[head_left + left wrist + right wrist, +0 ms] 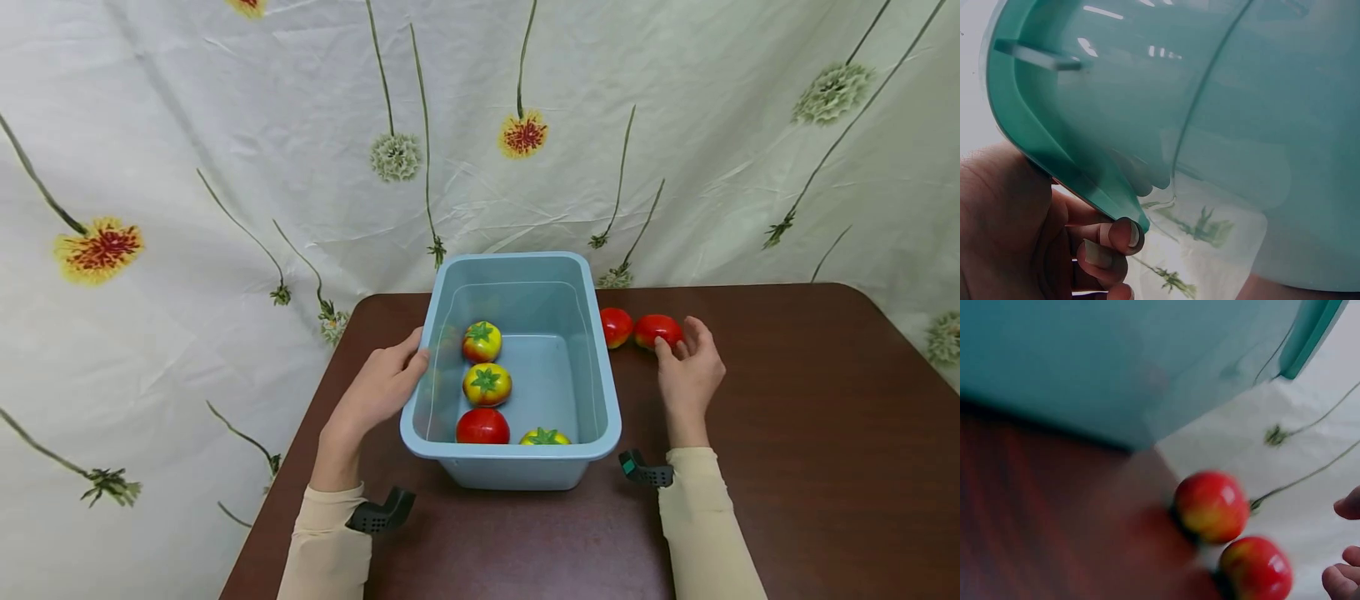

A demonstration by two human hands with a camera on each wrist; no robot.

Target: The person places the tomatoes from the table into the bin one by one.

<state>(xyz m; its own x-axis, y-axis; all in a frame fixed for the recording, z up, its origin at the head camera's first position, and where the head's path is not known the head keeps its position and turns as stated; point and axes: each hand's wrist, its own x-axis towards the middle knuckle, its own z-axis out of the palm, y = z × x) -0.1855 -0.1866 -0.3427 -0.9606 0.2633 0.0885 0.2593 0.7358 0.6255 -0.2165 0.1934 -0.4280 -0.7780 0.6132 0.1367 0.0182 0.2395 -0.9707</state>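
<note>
A light blue plastic tub [600, 392] stands on the brown table. Inside lie two yellow-red tomatoes [482, 342] [487, 384], a red one [482, 426] and a yellow-green one [544, 437]. My left hand [411, 354] grips the tub's left rim, thumb over the edge. In the left wrist view its fingers [1124, 235] curl under the rim lip [1054, 156]. Two red tomatoes [616, 327] [657, 330] lie on the table just right of the tub. My right hand [678, 340] is spread open at the outer one, thumb touching it. The right wrist view shows the fingertips [1338, 581] beside that tomato [1255, 569].
The table [810, 433] reaches wide to the right and ends close on the left. A flowered cloth [225, 167] hangs behind it. Black wrist camera mounts [382, 512] [645, 471] sit at both cream sleeves.
</note>
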